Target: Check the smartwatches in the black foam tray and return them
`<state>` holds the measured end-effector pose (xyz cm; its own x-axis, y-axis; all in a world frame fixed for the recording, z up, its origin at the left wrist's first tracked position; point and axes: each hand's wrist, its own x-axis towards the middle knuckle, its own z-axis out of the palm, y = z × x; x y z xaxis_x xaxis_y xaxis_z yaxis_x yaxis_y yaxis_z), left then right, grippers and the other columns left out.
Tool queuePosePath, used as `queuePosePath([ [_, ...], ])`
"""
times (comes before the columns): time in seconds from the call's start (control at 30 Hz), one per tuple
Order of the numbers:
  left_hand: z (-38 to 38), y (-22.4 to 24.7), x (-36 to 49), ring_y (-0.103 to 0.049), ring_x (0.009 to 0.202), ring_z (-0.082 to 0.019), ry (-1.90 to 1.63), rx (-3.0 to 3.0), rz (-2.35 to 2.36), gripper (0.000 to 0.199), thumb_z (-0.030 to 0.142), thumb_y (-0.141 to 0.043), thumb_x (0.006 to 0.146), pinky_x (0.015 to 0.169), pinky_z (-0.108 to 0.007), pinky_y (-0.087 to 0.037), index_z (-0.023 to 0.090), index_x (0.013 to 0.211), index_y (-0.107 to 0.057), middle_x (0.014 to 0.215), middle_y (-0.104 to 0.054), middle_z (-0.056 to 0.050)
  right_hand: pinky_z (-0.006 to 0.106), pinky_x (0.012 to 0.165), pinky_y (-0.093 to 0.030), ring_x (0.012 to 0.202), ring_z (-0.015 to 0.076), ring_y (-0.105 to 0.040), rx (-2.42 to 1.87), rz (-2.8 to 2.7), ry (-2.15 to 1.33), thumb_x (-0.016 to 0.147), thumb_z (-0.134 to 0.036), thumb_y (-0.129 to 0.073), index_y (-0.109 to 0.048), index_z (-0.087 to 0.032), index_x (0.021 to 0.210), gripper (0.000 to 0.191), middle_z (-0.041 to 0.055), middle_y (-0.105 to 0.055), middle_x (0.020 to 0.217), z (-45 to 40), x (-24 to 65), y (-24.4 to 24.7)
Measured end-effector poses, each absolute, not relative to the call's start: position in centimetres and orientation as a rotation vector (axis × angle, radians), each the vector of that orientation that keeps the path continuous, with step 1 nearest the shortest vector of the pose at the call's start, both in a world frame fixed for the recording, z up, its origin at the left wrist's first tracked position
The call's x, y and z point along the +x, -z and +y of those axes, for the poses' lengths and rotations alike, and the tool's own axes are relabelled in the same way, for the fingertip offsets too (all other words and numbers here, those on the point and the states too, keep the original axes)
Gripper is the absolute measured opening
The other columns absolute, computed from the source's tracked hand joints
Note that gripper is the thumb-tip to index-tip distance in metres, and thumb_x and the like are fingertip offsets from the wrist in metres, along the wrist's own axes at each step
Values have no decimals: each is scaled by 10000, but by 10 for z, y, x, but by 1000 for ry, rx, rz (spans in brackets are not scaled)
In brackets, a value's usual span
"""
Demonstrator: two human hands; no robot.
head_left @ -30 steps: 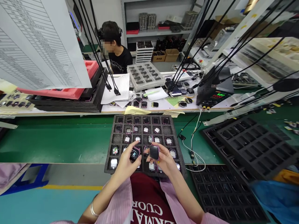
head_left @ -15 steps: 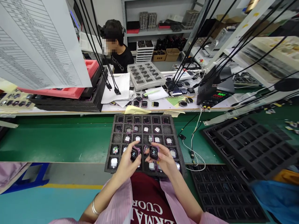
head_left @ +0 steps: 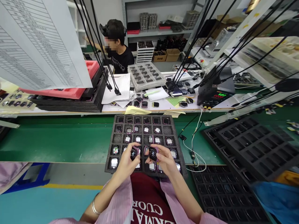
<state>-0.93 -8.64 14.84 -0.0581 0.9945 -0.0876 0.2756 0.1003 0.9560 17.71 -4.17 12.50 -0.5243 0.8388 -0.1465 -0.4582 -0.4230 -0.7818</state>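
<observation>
My left hand [head_left: 128, 161] is closed on a smartwatch body [head_left: 134, 153] with a dark screen and a purplish case; no strap shows on it. A second smartwatch body [head_left: 153, 153], its screen lit with small marks, sits between the fingers of my right hand [head_left: 164, 158]. Both are held just above a dark foam tray [head_left: 118, 137], screens turned toward me. Watch bodies fill most of the tray's compartments, some with black faces, others with white labels or lit screens. My hands cover part of its lower rows.
Behind the tray, a shelf holds papers [head_left: 119, 88], a clear plastic tray [head_left: 147, 76] and a power supply [head_left: 216, 93]. Cables [head_left: 112, 74] hang overhead. Foam trays [head_left: 254, 146] are stacked at right. A printed sheet [head_left: 44, 43] hangs upper left. Across the shelf sits a person [head_left: 120, 57].
Both hands keep hold of their watch bodies; the picture on the right one's screen looks different. The person across has reached an arm out toward a white frame.
</observation>
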Motion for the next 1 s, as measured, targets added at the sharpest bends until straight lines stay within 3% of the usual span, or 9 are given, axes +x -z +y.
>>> queuePosePath([
  [0.27, -86, -149, -11, -601, 966, -202, -1066, 1332, 1531, 361, 108, -514, 747, 871, -321, -449, 199, 1094, -547, 1026, -642, -44, 341, 558, -564, 609, 219, -705, -685, -947, -1994, 754, -328, -736, -667, -200, 1064, 342, 72, -732, 845, -44, 174, -129],
  [0.4, -86, -149, -11, -596, 976, -189, -1067, 1334, 1532, 405, 139, -524, 774, 896, -317, -437, 202, 1174, -509, 1066, -631, -45, 331, 551, -563, 605, 214, -706, -647, -968, -1991, 766, -331, -725, -657, -195, 1079, 348, 78, -734, 861, -44, 174, -129],
  [0.8, -84, -147, -10, -604, 891, -183, -1070, 1287, 1547, 320, 136, -535, 755, 825, -297, -451, 194, 1069, -550, 949, -643, -25, 331, 555, -559, 632, 219, -709, -699, -981, -1964, 773, -341, -723, -650, -196, 1066, 335, 82, -732, 886, -42, 172, -132],
  [1.0, -86, -154, -12, -599, 882, -175, -1125, 1296, 1550, 366, 135, -525, 782, 813, -284, -453, 203, 1142, -525, 977, -637, -25, 353, 555, -549, 619, 228, -702, -676, -983, -1919, 767, -373, -721, -637, -201, 1063, 352, 93, -726, 884, -40, 177, -135],
])
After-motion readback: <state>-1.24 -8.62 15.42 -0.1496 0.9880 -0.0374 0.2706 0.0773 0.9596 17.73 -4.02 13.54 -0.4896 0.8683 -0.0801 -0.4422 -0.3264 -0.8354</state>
